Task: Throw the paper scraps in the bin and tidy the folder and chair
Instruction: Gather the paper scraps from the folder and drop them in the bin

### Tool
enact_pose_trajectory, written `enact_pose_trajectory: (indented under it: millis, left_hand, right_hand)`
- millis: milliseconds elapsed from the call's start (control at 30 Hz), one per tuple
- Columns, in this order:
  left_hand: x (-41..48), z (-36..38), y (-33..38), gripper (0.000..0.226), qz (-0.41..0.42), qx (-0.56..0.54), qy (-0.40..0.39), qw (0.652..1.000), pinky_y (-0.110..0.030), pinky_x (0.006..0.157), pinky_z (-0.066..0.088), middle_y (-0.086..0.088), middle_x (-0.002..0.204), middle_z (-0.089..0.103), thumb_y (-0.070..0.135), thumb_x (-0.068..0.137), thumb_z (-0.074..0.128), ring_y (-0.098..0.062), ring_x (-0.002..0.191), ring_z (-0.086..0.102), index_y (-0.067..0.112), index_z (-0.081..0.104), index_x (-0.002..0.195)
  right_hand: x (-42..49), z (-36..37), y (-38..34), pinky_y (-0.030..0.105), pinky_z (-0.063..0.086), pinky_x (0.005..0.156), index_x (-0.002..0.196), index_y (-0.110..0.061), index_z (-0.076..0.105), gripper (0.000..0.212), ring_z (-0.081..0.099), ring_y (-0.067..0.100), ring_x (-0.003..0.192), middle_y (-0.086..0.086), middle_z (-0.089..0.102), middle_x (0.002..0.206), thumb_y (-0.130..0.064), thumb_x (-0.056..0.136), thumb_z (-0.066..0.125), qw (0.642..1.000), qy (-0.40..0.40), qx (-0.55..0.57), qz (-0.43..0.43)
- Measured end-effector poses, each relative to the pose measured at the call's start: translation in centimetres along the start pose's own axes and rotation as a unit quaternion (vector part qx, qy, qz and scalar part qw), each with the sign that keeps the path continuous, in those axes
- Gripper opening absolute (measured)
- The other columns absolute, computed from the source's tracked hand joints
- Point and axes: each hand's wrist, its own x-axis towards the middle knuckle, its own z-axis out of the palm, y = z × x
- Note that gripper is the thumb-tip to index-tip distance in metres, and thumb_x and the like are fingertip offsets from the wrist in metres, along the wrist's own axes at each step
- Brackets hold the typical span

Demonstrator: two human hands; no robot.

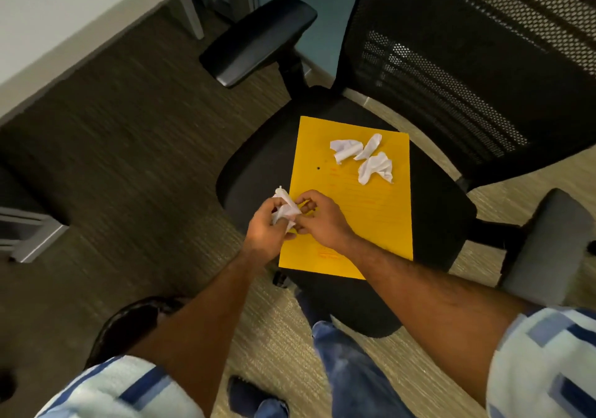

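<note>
A yellow folder [364, 211] lies flat on the seat of a black mesh office chair [435, 211]. Three crumpled white paper scraps [362, 158] rest near the folder's far end. My left hand [266, 230] is shut on a bunch of crumpled white paper [285, 208] just over the folder's left edge. My right hand [317, 216] is right beside it, fingertips pinched at the same wad of paper. No bin is in view.
The chair's armrests stick out at the left back [254, 40] and the right front [545, 246]. A white desk edge [64, 30] runs across the upper left, with a grey frame [29, 237] at the far left. Carpet surrounds the chair.
</note>
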Motion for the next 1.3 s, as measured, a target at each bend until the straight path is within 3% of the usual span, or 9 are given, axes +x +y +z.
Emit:
enact_pose_trajectory:
  millis: [167,300,400,567,733,900,1067,1167,1300]
  left_hand:
    - [-2.4,-4.0,-1.5,0.026,-0.008,-0.035,0.070,0.997,-0.024,0.063,0.059,-0.013,0.119,0.058,-0.003,0.095,0.048,-0.021,0.095,0.067,0.011,0.055,0.116]
    - [-5.3,-7.4,-3.4,0.032,0.014,-0.058,0.137,0.989,-0.011,0.057,0.051,0.003,0.111,0.058,-0.004,0.089,0.055,0.006,0.087,0.066,0.011,0.052,0.118]
    - [-7.3,-10.1,-5.5,0.040,-0.026,-0.076,0.181,0.980,-0.015,0.055,0.052,0.004,0.108,0.058,0.001,0.088,0.061,-0.007,0.086,0.065,0.014,0.047,0.123]
    - [-10.7,-14.3,-9.4,0.031,-0.124,-0.089,0.195,0.969,-0.038,0.060,0.060,-0.008,0.107,0.064,0.012,0.091,0.061,-0.021,0.083,0.067,0.013,0.054,0.121]
    - [-14.7,-17.3,-13.2,0.023,-0.150,-0.097,0.233,0.956,-0.030,0.052,0.057,-0.007,0.104,0.068,0.015,0.091,0.063,-0.017,0.081,0.069,0.016,0.057,0.113]
    - [-18.2,-19.7,-17.4,0.031,-0.193,-0.124,0.271,0.935,-0.031,0.051,0.058,-0.012,0.104,0.068,0.014,0.090,0.064,-0.019,0.078,0.068,0.009,0.057,0.119]
    - [-20.8,-22.1,-22.0,0.044,-0.190,-0.115,0.301,0.927,-0.023,0.056,0.056,-0.013,0.112,0.068,0.008,0.087,0.063,-0.018,0.085,0.067,0.012,0.052,0.130]
    - [-21.9,-24.0,-24.6,0.054,-0.203,-0.094,0.315,0.922,-0.046,0.081,0.059,-0.009,0.117,0.065,0.009,0.084,0.064,-0.027,0.101,0.066,0.021,0.049,0.135]
    - [-22.8,-26.0,-26.9,0.055,-0.214,-0.113,0.333,0.911,-0.054,0.070,0.061,-0.005,0.116,0.060,0.005,0.084,0.063,-0.031,0.103,0.065,0.029,0.049,0.132]
  right_hand:
    - [-0.3,4.4,-1.1,0.042,0.062,0.065,0.103,-0.017,0.056,0.018,0.070,0.028,0.075,0.005,0.063,0.094,-0.008,0.089,0.063,1.000,-0.002,0.002,0.022]
    - [-1.4,8.6,-1.2,0.030,0.061,0.061,0.107,-0.017,0.055,0.025,0.070,0.018,0.072,0.004,0.067,0.094,-0.003,0.087,0.059,0.998,-0.025,0.014,0.060]
    - [-2.7,12.0,-1.2,0.027,0.059,0.058,0.110,-0.022,0.054,0.033,0.072,0.018,0.072,0.005,0.068,0.103,0.000,0.086,0.056,0.995,-0.071,0.012,0.070]
    - [-5.2,17.2,-0.9,0.029,0.062,0.066,0.123,-0.022,0.052,0.041,0.075,0.015,0.078,0.003,0.068,0.109,0.002,0.090,0.054,0.981,-0.160,0.000,0.107]
    - [-8.0,22.9,-0.9,0.035,0.062,0.076,0.112,-0.020,0.057,0.036,0.071,0.020,0.087,0.003,0.069,0.102,0.005,0.085,0.058,0.966,-0.231,-0.054,0.103]
    - [-10.4,28.5,-0.4,0.025,0.057,0.060,0.106,-0.014,0.060,0.030,0.065,0.010,0.072,-0.004,0.066,0.086,0.004,0.082,0.065,0.945,-0.290,-0.122,0.091]
    - [-12.1,34.6,1.9,0.024,0.051,0.067,0.124,-0.004,0.058,0.044,0.062,0.018,0.090,0.019,0.069,0.114,0.010,0.082,0.058,0.924,-0.327,-0.196,0.041]
    - [-12.4,38.0,3.6,0.030,0.055,0.071,0.128,-0.007,0.057,0.049,0.065,0.022,0.096,0.018,0.069,0.117,0.008,0.082,0.059,0.912,-0.347,-0.219,0.032]
    - [-12.5,41.1,4.9,0.045,0.058,0.087,0.133,-0.018,0.055,0.060,0.067,0.025,0.103,0.009,0.070,0.116,0.001,0.077,0.068,0.894,-0.364,-0.257,0.036]
